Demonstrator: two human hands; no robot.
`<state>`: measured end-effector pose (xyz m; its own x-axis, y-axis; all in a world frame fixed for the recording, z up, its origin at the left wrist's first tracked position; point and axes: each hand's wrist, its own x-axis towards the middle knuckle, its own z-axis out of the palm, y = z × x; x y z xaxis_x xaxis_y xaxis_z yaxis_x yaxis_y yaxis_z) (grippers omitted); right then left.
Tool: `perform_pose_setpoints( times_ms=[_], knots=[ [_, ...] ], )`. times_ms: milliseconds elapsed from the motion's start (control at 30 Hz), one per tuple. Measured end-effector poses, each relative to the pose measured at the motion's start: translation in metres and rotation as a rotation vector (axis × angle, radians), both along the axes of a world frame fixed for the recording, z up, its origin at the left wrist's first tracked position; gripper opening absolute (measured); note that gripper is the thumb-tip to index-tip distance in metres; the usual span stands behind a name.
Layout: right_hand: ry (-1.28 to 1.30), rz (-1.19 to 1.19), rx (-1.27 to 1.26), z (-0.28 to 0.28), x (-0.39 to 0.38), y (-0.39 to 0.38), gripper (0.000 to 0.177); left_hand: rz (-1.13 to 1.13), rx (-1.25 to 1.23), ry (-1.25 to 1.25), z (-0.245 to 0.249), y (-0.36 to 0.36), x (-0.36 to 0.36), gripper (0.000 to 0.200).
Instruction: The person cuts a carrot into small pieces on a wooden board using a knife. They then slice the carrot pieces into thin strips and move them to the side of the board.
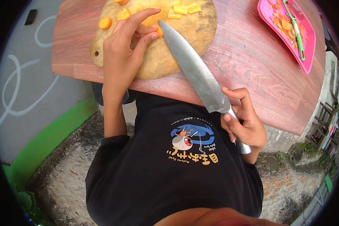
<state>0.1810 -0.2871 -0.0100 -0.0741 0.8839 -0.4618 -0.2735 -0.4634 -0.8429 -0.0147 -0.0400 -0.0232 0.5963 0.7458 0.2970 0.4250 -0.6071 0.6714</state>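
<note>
My right hand [245, 122] is closed around the metal handle of a large kitchen knife [194, 67]. The blade points up and left, its tip close to my left fingers. Over the round wooden cutting board [158, 67], my left hand [128, 41] pinches a small piece of carrot [160, 31] between thumb and fingers, with the index finger stretched out above. Part of that piece is hidden by the fingers and the blade tip. Cut carrot slices [180, 9] lie at the board's far side, and a round carrot chunk [105, 23] sits at its left.
On the right of the wooden table [245, 64] stands a pink tray [308, 64] with orange peelings [286, 24] and a green-and-white peeler [300, 41]. The table's front edge runs close to my body. A small black object [31, 17] shows at the upper left.
</note>
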Motion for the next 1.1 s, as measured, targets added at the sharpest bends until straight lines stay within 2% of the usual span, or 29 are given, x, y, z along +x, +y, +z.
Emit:
perform_pose_setpoints(
  times_ms=[100,167,400,500,600,700,767,867,1100],
  knots=[
    [-0.014,0.005,0.017,0.001,-0.003,0.005,0.054,-0.028,0.047,-0.008,-0.001,0.004,-0.001,0.045],
    [-0.02,-0.009,0.018,0.003,-0.006,0.009,0.055,-0.031,0.003,-0.001,0.004,0.002,0.0,0.051],
    [-0.013,-0.028,-0.035,0.005,-0.014,0.019,0.055,0.003,-0.036,0.002,-0.001,0.004,0.0,0.052],
    [0.013,-0.035,-0.018,0.001,-0.016,0.024,0.055,-0.038,-0.082,-0.095,-0.004,0.007,0.0,0.054],
    [0.019,-0.054,-0.031,0.003,-0.023,0.031,0.055,-0.015,-0.096,0.035,0.004,0.008,-0.001,0.056],
    [0.018,-0.093,-0.042,0.004,-0.029,0.035,0.055,-0.05,-0.127,0.006,0.0,0.011,-0.003,0.057],
    [0.024,-0.109,-0.044,0.004,-0.033,0.036,0.055,-0.091,-0.169,-0.103,-0.004,0.012,-0.002,0.058],
    [0.065,-0.131,-0.054,0.005,-0.038,0.036,0.055,-0.083,-0.175,-0.05,0.001,0.011,-0.003,0.058],
    [0.049,-0.191,-0.029,0.004,-0.053,0.04,0.054,-0.133,-0.187,-0.105,-0.003,0.014,-0.006,0.058]
  ],
)
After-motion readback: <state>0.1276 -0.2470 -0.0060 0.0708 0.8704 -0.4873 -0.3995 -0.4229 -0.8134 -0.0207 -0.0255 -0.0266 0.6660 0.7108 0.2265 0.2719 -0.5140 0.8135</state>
